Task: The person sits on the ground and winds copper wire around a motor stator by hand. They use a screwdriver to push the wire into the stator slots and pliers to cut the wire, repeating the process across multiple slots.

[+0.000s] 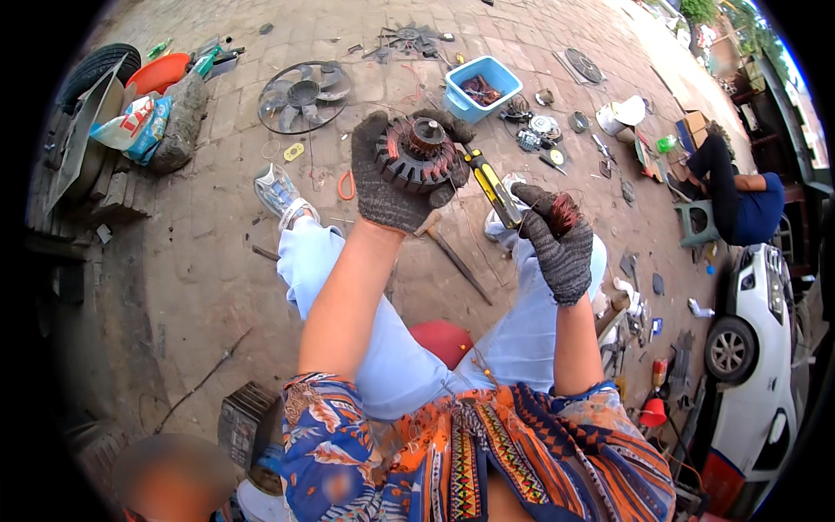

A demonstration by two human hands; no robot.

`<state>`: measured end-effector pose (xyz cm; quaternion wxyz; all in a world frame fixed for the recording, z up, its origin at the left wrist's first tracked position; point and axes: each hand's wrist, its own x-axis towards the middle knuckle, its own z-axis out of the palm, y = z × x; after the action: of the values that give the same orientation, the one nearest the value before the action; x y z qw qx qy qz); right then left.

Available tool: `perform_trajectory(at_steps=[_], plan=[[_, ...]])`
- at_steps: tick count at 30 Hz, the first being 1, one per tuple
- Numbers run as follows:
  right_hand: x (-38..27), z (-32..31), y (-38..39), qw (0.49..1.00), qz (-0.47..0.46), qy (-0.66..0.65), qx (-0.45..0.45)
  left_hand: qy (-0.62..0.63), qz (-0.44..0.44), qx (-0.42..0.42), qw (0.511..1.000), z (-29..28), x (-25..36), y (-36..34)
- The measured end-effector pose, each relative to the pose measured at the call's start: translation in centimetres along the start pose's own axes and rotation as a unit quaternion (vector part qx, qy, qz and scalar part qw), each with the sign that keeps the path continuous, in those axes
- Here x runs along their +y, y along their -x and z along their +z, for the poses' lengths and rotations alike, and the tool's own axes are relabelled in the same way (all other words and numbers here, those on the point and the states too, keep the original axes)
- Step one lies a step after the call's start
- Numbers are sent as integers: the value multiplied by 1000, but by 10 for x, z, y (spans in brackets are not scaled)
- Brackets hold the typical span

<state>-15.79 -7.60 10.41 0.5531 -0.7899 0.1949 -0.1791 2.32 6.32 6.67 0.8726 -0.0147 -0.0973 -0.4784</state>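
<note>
My left hand (383,178), in a dark knitted glove, is closed round a motor armature (415,157). The armature has a slotted dark core, copper windings and a shaft end pointing up. To its right, my gloved right hand (557,248) is closed with a tangled bunch of reddish copper wire (565,212) in it. A tool with a yellow-and-black handle (493,186) reaches from the right hand's fingertips toward the armature. Its exact kind and its working tip are unclear.
A hammer (457,261) lies between my feet. Ahead are a blue basin (484,87) with copper scrap, a fan wheel (304,97) and motor parts (539,132). A seated person (752,196) and a white car (761,322) are on the right; a stone block (181,122) stands left.
</note>
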Motion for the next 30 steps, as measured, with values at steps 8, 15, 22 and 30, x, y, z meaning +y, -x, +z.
perform_trajectory(at_steps=[8,15,22,30], plan=[[-12,-2,-1,975,83,-194,-61,-93,42,-80,992,2,-2,4],[-9,21,-4,982,111,-123,-89,-380,63,-75,920,14,-13,4],[-35,13,9,999,48,22,8,-304,19,20,952,-3,-13,17],[-78,-20,20,970,-17,167,-178,-280,5,113,953,1,-8,13]])
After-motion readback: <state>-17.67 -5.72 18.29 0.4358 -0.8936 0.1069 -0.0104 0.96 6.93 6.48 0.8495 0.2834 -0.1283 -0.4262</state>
